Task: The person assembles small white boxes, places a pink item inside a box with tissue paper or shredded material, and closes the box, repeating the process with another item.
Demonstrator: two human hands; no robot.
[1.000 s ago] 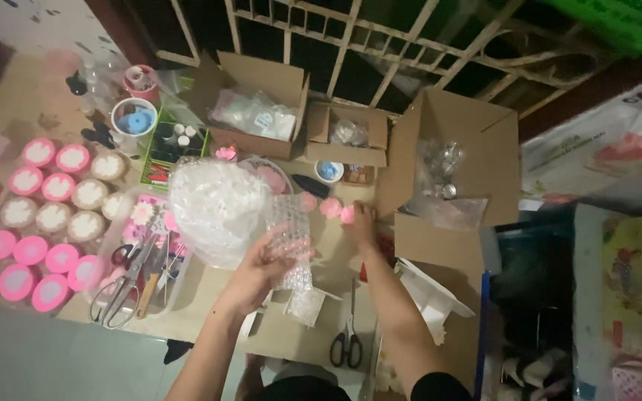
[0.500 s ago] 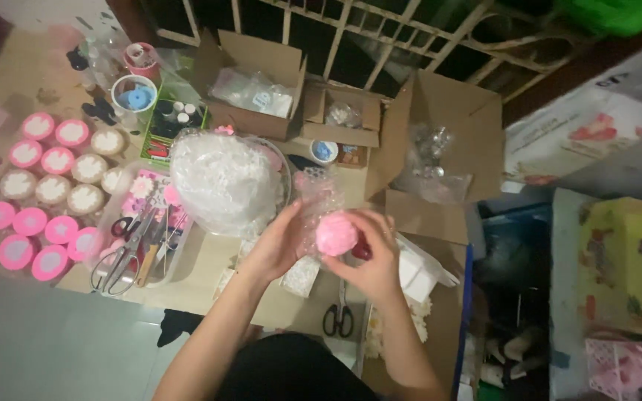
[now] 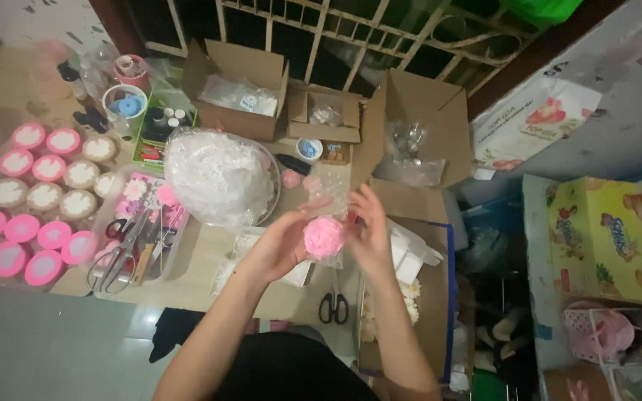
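A small pink rose-shaped flower point(image 3: 324, 236) sits between both my hands, above the front edge of the work table point(image 3: 209, 281). My left hand point(image 3: 284, 241) cups it from the left with the fingers curled around it. My right hand point(image 3: 369, 230) touches its right side, fingers spread upward. A crinkled clear plastic wrap point(image 3: 332, 187) lies just behind the flower. A large bag of white lacy material point(image 3: 221, 177) fills a bowl to the left of my hands.
Pink and cream round lids point(image 3: 35, 200) lie in rows at far left. A clear tray point(image 3: 134, 241) holds scissors and tools. Black scissors point(image 3: 334, 304) lie below my hands. Open cardboard boxes point(image 3: 241, 87) stand behind, a big one point(image 3: 417, 126) at right.
My hands came together around the pink flower, then lifted slightly; the right fingers have opened upward. The view has shifted a little to the right.
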